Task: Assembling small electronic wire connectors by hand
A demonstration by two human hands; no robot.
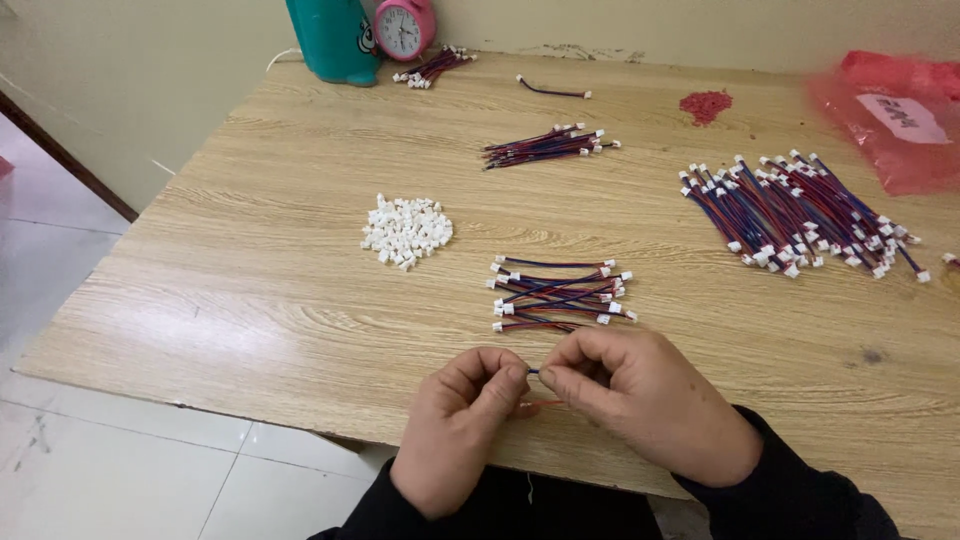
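A wooden table [300, 260] fills most of the view, its near edge and left corner showing above a pale tiled floor [90, 470]. At the far right a red plastic bag [885, 120] with a white label is cut off by the frame edge. A large fan of red-and-blue wire leads [800, 215] with white plugs lies right of centre, and a smaller bundle [548, 146] lies farther back. At the far edge, a teal bottle [333, 38] and a pink alarm clock [404, 28] are both cut off at the top, with another small bundle of leads just beside them. A short loose stack of finished leads [560, 294] lies just beyond the hands, and a heap of small white connector housings [406, 230] sits to its left. A little patch of red bits [706, 105] lies far right; what they are is hard to make out.

At the near edge, the left hand [458, 425] and right hand [640, 400] meet, fingers curled narrow, each pinching one short wire lead [538, 388]. Only a dark tip between the thumbs and a thin red strand below show; the rest is hidden in the fingers.
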